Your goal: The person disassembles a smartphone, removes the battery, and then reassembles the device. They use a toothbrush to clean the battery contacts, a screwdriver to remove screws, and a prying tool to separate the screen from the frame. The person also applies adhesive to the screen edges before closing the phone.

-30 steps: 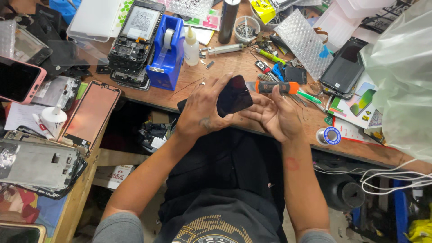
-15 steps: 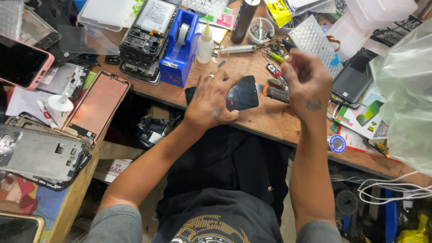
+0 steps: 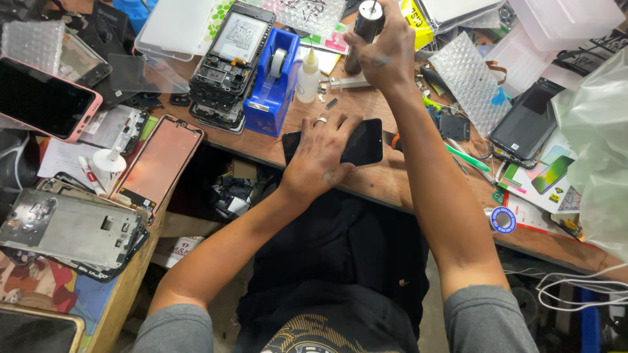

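Cluttered wooden workbench [image 3: 392, 180] — your left hand [image 3: 320, 153] lies flat, fingers spread, pressing the black phone [image 3: 363, 140] down at the near edge. Your right hand [image 3: 386, 52] reaches far back, fingers clamped round a dark cylindrical bottle [image 3: 365, 23] — just beside the blue tape dispenser [image 3: 271, 85].

Our left hand [image 3: 322, 157] lies flat with its fingers spread and a ring on one finger, while our right arm reaches far out and our right hand [image 3: 386, 49] is curled tight.
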